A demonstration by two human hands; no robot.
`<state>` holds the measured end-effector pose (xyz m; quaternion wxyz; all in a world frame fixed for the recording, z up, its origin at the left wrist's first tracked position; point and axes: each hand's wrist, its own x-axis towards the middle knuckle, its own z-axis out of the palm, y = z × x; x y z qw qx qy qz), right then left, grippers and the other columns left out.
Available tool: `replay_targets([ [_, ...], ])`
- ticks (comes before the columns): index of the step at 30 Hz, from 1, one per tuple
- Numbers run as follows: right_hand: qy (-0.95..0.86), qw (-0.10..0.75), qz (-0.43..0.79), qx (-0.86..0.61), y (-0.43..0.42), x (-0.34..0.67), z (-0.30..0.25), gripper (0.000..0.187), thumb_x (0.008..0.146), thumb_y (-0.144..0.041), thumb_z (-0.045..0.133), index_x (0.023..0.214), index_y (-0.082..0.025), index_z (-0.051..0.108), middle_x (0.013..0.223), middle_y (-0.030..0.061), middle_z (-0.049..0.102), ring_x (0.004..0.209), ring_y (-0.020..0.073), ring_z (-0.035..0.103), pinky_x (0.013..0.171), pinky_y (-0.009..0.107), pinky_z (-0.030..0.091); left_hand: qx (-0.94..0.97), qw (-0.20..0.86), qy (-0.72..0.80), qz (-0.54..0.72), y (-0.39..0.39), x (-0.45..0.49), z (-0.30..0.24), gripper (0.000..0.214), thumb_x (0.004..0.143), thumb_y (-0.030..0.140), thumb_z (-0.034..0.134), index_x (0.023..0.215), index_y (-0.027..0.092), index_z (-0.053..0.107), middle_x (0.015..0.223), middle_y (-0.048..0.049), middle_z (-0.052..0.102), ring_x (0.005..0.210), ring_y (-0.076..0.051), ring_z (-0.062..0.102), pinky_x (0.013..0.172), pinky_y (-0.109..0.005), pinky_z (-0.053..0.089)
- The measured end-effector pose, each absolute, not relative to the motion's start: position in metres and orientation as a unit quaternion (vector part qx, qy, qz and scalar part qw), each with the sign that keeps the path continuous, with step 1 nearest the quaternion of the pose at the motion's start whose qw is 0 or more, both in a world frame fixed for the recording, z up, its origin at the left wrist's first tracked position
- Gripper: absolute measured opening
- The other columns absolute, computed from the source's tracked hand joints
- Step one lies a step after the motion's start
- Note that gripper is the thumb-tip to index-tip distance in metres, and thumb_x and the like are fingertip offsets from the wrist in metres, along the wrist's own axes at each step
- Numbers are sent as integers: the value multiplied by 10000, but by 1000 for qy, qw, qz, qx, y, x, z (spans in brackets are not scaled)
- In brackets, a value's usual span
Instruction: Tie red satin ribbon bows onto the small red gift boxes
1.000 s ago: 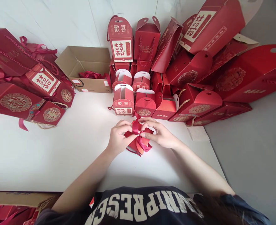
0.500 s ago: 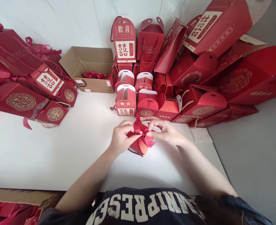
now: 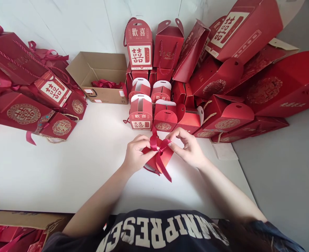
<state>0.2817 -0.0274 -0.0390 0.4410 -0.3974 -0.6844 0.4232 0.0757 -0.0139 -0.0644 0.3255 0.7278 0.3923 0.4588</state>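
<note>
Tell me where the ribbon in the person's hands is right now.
In the head view, the ribbon is just below the middle, between the left hand and the right hand, across a small red box.

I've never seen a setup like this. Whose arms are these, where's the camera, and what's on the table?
There's no machine here: a person works with two bare hands, filmed by a camera worn on the head, looking forward and down. The left hand and right hand pinch a looped red ribbon at a small red box on the white table. Beyond are many red boxes. Left of those sits an open carton with more ribbon inside; another pile of boxes lies farther left.
</note>
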Motion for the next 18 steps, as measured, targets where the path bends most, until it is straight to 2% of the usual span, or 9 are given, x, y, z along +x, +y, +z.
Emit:
replay_targets([
  [4,-735,411,317,-437,-35,272,-42,138,867,-167,565,940,-251,483,913,35,624,808,185,596,757,341,502,733,319,392,456,-15,76,-66,33,783,200,740,756,218,735,777,-21,654,742,-158,620,676,-300,521],
  [7,-779,379,157,-474,-34,275,-42,202,838,-106,531,979,-246,496,866,38,624,741,191,574,730,355,477,734,311,392,459,-15,77,-65,42,779,198,744,745,218,732,772,-21,653,743,-157,616,672,-298,517],
  [10,-792,331,-20,-512,-31,297,-30,229,836,-53,479,963,-230,551,842,61,640,765,222,587,737,379,449,734,309,391,461,-15,76,-64,69,764,195,759,711,203,715,769,-26,651,727,-156,605,659,-299,505],
  [12,-776,292,-63,-556,-33,317,-16,248,850,-45,451,957,-223,586,885,83,649,800,243,595,724,386,447,733,315,388,462,-15,76,-64,88,754,187,766,693,194,703,773,-30,652,731,-159,606,664,-304,504],
  [14,-784,231,-31,-576,-37,337,0,236,866,-80,479,997,-223,614,954,95,654,896,279,609,777,421,458,731,324,384,462,-14,75,-63,90,748,179,770,694,191,699,778,-33,654,736,-163,610,672,-308,507],
  [15,-811,194,22,-552,-39,345,6,223,864,-134,541,1047,-234,620,1019,95,657,967,301,608,827,444,462,730,326,382,463,-14,75,-63,86,748,177,769,699,191,700,780,-34,656,736,-164,611,675,-310,509],
  [18,-851,127,215,-461,-40,350,17,397,833,-373,693,1204,-273,590,1194,89,638,1113,321,587,901,446,478,733,326,378,463,-13,75,-62,83,756,184,764,705,192,699,780,-34,662,734,-164,612,685,-315,514],
])
